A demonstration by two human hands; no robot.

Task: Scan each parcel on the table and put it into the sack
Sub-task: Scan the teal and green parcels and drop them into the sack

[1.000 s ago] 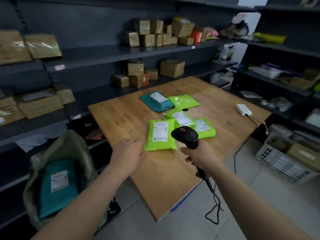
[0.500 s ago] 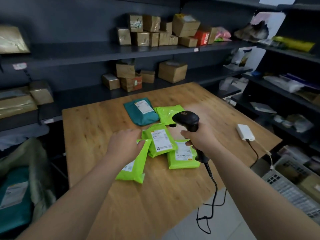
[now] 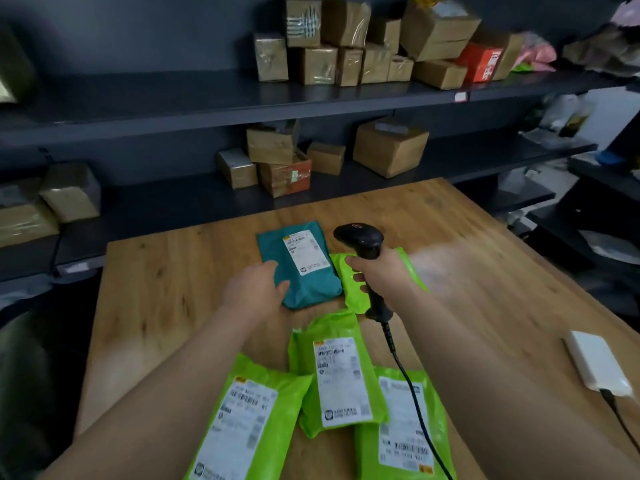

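Teal parcel (image 3: 304, 268) lay label-up on the wooden table (image 3: 166, 271), past the middle toward the far side. Left hand (image 3: 254, 289) rested on its near left corner. Fingers were almost straight and the thumb lay flat on the teal wrap, with nothing clamped.

Right hand (image 3: 382, 275) was just beside the parcel's right edge, fingers wrapped tight round the handle of a black barcode scanner (image 3: 360, 237). The scanner head stood above the fist, pointing left, close to the teal parcel's far right corner.

Far green parcel (image 3: 351, 299) lay under that hand, touching the teal one's right edge. It was mostly hidden and no label showed.

Three more were nearer the camera, all label-up:
- Left green parcel (image 3: 242, 420), partly under the left forearm.
- Middle green parcel (image 3: 337, 375), touching the left one and overlapping the next one's far left corner.
- Right green parcel (image 3: 401, 431).

The scanner cable (image 3: 410, 382) ran from the handle base toward the camera, across the right green parcel.

A white box (image 3: 595, 365) sat near the table's right edge with a dark lead plugged in. Behind the table, dark shelves (image 3: 207, 98) held brown cardboard boxes (image 3: 391, 147). The area left of the table was too dark to make out.
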